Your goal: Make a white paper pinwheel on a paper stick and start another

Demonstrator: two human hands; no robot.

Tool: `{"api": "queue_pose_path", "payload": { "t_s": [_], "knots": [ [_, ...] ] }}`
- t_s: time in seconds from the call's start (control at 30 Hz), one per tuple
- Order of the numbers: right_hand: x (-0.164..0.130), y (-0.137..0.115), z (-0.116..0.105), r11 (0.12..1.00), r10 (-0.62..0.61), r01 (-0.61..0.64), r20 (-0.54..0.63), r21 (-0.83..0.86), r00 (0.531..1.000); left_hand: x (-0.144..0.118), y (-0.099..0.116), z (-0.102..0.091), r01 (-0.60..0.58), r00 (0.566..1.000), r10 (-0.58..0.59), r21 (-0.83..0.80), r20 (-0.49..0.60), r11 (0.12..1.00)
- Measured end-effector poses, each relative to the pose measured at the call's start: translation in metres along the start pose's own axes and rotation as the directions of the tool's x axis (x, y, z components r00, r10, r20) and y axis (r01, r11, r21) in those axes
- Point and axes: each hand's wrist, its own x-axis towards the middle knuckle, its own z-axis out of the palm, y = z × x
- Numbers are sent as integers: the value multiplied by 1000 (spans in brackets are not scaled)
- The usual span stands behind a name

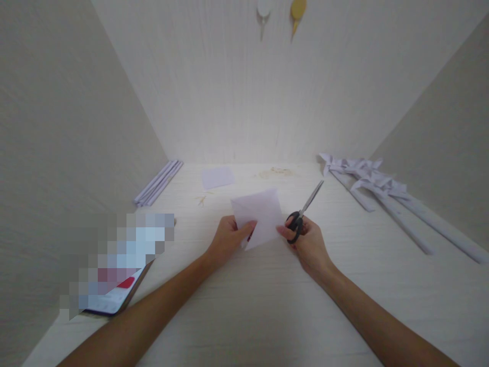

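Note:
A roughly square sheet of white paper (263, 211) is pinched at its left edge by my left hand (225, 238), the thumb lying on top. Beside that thumb shows a small dark red sliver, too small to name. My right hand (311, 243) is closed around the black handles of a pair of scissors (301, 214), whose blades point up and to the right, away from the sheet. The right fingertips are at the sheet's right edge; whether they grip it I cannot tell.
Rolled paper sticks (158, 183) lie at the back left, a smaller paper piece (217, 178) near the wall. Folded paper shapes (369, 173) on long paper sticks (405, 224) lie at right. A partly blurred phone (109, 303) is at left. Tiny scraps (278, 172) dot the table.

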Motion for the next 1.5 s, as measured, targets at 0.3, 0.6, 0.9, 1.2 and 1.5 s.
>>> {"api": "queue_pose_path", "payload": {
  "t_s": [0.3, 0.6, 0.9, 1.2, 1.5],
  "knots": [
    [0, 4, 0, 999, -33, 33, -14, -23, 999, 2, -3, 1, 71, 996, -81, -254, -28, 965],
    [-3, 0, 2, 988, -40, 42, 18, -149, 999, 2, -5, 3, 54, 983, -75, -127, -170, 990],
    [-1, 0, 4, 977, -149, 136, -69, -162, 986, -7, 7, 15, 80, 986, -76, 21, -150, 997],
    [-3, 0, 6, 995, -100, 102, -185, -3, 978, -14, 6, 15, -39, 998, 51, -272, 36, 961],
    [-19, 1, 20, 998, -23, 24, -24, 60, 999, -19, 7, 23, 84, 975, -64, 86, -212, 993]
  ]
}}
